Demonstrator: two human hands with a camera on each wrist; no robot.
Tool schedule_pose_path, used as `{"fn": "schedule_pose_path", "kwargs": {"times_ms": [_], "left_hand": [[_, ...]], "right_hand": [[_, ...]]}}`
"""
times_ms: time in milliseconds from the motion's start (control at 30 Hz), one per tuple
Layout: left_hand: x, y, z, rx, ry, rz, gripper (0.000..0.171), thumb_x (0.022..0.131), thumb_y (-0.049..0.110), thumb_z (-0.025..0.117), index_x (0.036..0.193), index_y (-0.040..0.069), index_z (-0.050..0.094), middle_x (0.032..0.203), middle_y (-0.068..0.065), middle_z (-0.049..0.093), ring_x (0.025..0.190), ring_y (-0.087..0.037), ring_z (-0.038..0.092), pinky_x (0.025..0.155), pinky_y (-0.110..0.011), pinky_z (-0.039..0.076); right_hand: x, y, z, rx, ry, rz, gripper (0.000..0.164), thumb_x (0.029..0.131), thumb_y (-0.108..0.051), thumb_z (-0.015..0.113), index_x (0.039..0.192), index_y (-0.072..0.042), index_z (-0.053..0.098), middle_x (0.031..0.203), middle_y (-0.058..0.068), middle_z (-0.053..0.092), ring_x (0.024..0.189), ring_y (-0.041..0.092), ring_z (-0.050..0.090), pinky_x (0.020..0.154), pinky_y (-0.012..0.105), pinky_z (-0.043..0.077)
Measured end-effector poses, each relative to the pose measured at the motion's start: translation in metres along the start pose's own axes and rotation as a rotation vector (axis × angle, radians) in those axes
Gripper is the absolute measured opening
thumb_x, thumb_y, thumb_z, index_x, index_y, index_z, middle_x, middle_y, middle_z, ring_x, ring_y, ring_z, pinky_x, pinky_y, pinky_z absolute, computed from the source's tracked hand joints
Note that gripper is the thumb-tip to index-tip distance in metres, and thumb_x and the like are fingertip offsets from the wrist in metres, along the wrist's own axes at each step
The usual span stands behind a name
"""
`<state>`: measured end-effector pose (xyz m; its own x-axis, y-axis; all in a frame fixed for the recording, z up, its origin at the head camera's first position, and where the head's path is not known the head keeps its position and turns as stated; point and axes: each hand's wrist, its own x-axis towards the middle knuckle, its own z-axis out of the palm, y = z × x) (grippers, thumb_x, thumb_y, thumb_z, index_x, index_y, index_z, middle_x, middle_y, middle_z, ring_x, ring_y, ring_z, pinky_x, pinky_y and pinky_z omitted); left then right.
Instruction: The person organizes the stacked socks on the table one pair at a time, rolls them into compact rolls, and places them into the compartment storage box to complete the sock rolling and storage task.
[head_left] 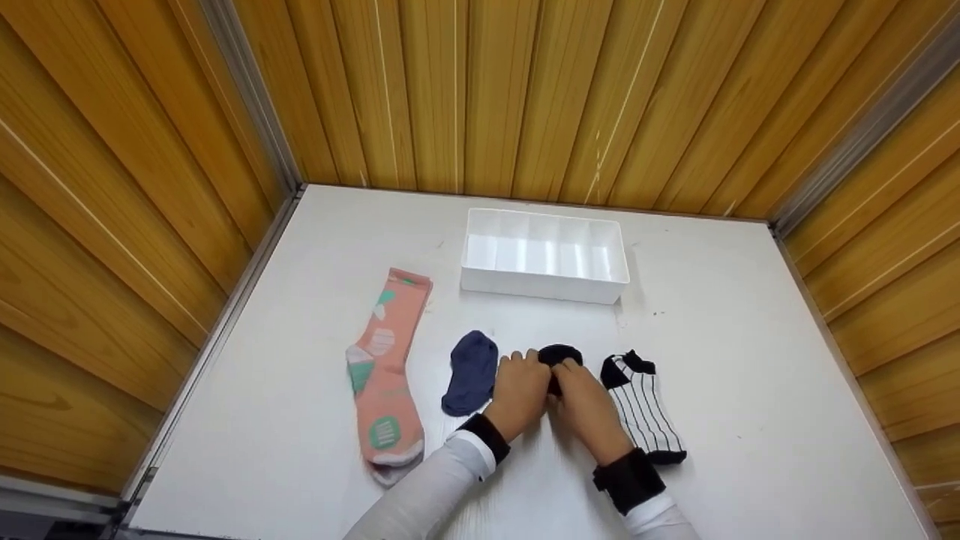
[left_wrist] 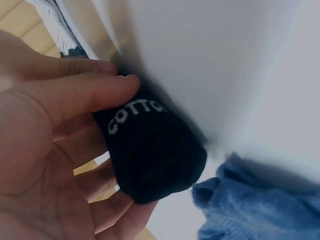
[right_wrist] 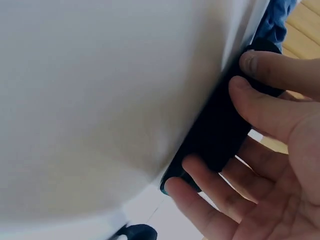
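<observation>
Seeing a blue sock (head_left: pixel 470 375) just left of the left hand (head_left: pixel 519 394), then a pink sock (head_left: pixel 390 375) farther left. Getting a striped sock (head_left: pixel 646 412) just right of the right hand (head_left: pixel 591 411). Facing a white box (head_left: pixel 541 286) ahead of both hands, well apart from them. Spotting the wood wall (head_left: pixel 495 97) past that, right behind the far edge of the table (head_left: pixel 757 360). Having some open room between hands and box, plus a wider stretch right of the striped sock. Not getting much slack sideways up close, with socks either side. Pinching the black sock (left_wrist: pixel 155 160) in the left hand, thumb near the white lettering, fingers spread loosely behind. Gripping it with the right hand too, close against the left. Holding it low between both, not managing to tell if touching the table.
</observation>
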<state>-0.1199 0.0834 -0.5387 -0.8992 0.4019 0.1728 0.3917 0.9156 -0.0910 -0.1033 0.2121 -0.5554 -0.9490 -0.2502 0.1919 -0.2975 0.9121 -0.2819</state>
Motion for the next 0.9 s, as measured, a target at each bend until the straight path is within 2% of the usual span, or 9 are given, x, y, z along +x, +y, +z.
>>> {"fn": "schedule_pose_path", "kwargs": {"times_ms": [67,167,333,467,600,767,833,900], "left_hand": [[0.000,-0.003,0.000,-0.001,-0.016,-0.008,0.036,0.073,0.049,0.085,0.093,0.020,0.078,0.098,0.000,0.067,0.082,-0.020,0.066,0.070,-0.033,0.055],[-0.001,-0.007,0.000,-0.015,-0.026,0.015,0.033,0.074,0.044,0.087,0.094,0.019,0.078,0.098,-0.001,0.067,0.081,-0.020,0.067,0.068,-0.033,0.057],[-0.006,-0.011,0.004,-0.111,0.031,0.050,0.023,0.077,0.030,0.085,0.090,0.014,0.075,0.088,-0.003,0.070,0.075,-0.021,0.069,0.065,-0.032,0.058],[-0.007,-0.012,0.007,-0.176,0.060,0.056,0.025,0.078,0.023,0.085,0.095,0.012,0.071,0.086,-0.006,0.071,0.074,-0.023,0.070,0.065,-0.033,0.058],[-0.006,-0.010,0.004,-0.127,0.051,0.046,0.028,0.080,0.025,0.084,0.103,0.014,0.072,0.093,-0.004,0.070,0.080,-0.021,0.069,0.066,-0.033,0.058],[0.000,-0.003,0.003,-0.042,0.053,0.031,0.024,0.079,0.035,0.084,0.095,0.018,0.077,0.093,0.000,0.070,0.086,-0.019,0.066,0.069,-0.032,0.056],[0.003,-0.002,0.002,-0.041,0.043,0.029,0.023,0.078,0.035,0.084,0.092,0.018,0.078,0.089,0.000,0.071,0.083,-0.019,0.066,0.068,-0.032,0.056],[0.005,-0.002,0.001,-0.051,0.021,0.023,0.028,0.075,0.038,0.086,0.092,0.017,0.078,0.087,-0.001,0.073,0.081,-0.019,0.067,0.067,-0.032,0.057]], "right_hand": [[0.000,-0.001,0.001,0.027,-0.007,-0.001,0.029,0.079,-0.006,0.082,0.106,-0.001,0.069,0.103,0.010,0.064,0.096,0.032,0.065,0.087,0.047,0.055],[-0.002,-0.002,0.002,0.041,-0.020,0.006,0.029,0.082,-0.010,0.081,0.108,-0.002,0.071,0.104,0.009,0.064,0.097,0.031,0.064,0.088,0.045,0.055],[-0.004,-0.003,0.003,0.025,-0.023,0.011,0.028,0.084,-0.012,0.080,0.109,-0.003,0.070,0.105,0.008,0.063,0.098,0.031,0.064,0.087,0.045,0.055],[-0.003,-0.003,0.002,0.032,-0.034,-0.016,0.028,0.085,-0.012,0.080,0.108,-0.002,0.069,0.106,0.010,0.065,0.099,0.033,0.064,0.089,0.046,0.054],[-0.002,-0.001,0.000,0.058,-0.054,-0.007,0.031,0.087,-0.015,0.079,0.113,0.000,0.069,0.113,0.015,0.067,0.105,0.036,0.065,0.093,0.049,0.054],[0.000,0.004,-0.003,0.057,-0.068,0.019,0.033,0.087,-0.012,0.077,0.117,0.000,0.069,0.114,0.015,0.067,0.106,0.036,0.064,0.095,0.050,0.053],[0.001,0.005,-0.003,0.054,-0.070,0.021,0.032,0.086,-0.009,0.077,0.115,-0.001,0.069,0.109,0.012,0.066,0.103,0.035,0.063,0.093,0.049,0.053],[0.000,0.006,-0.003,0.061,-0.068,0.022,0.036,0.084,-0.008,0.079,0.117,-0.002,0.067,0.109,0.011,0.064,0.102,0.035,0.063,0.092,0.049,0.053]]}}
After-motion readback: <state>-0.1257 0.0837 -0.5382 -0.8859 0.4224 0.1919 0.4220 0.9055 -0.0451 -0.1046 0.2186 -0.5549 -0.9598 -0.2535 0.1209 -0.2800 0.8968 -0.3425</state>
